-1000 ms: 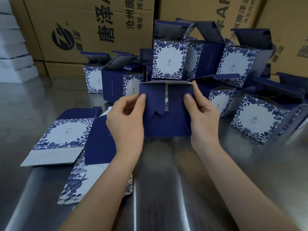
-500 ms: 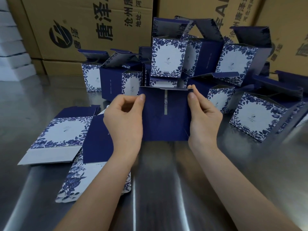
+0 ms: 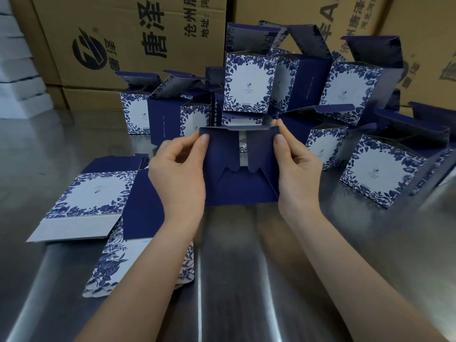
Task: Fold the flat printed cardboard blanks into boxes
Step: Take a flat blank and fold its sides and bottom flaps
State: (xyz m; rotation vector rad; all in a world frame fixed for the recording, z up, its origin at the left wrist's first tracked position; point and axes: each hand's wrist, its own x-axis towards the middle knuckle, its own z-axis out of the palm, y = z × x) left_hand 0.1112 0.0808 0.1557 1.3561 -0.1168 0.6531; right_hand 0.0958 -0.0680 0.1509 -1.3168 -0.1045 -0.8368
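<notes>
A navy blue, half-folded cardboard box [image 3: 237, 183] is held upright in the middle of the view, just above the brushed steel table [image 3: 246, 280], with its bottom end turned toward the person. The left hand [image 3: 180, 174] pinches the upper corner of the flap on the nine o'clock side between thumb and forefinger. The right hand [image 3: 296, 174] pinches the matching flap on the three o'clock side in the same way. A narrow gap remains between the two flaps, and their scalloped lower edges sit over a tongue-shaped panel at six o'clock.

At nine o'clock from the box, a loose pile of flat blue-and-white floral printed blanks [image 3: 96, 193] lies on the table. From eleven round to three o'clock stands a crowd of finished floral boxes with open lids [image 3: 249, 85], backed by large brown corrugated cartons [image 3: 148, 33].

The card looks thin and very light. It seems stiff across each panel but ready to hinge at the scored creases. It would probably dent or crease white if squeezed mid-panel, and the smooth print may slide under dry fingers. The safest hold is likely at the flap corners close to the folds, as now, pressing inward evenly so the tabs lock without buckling.
</notes>
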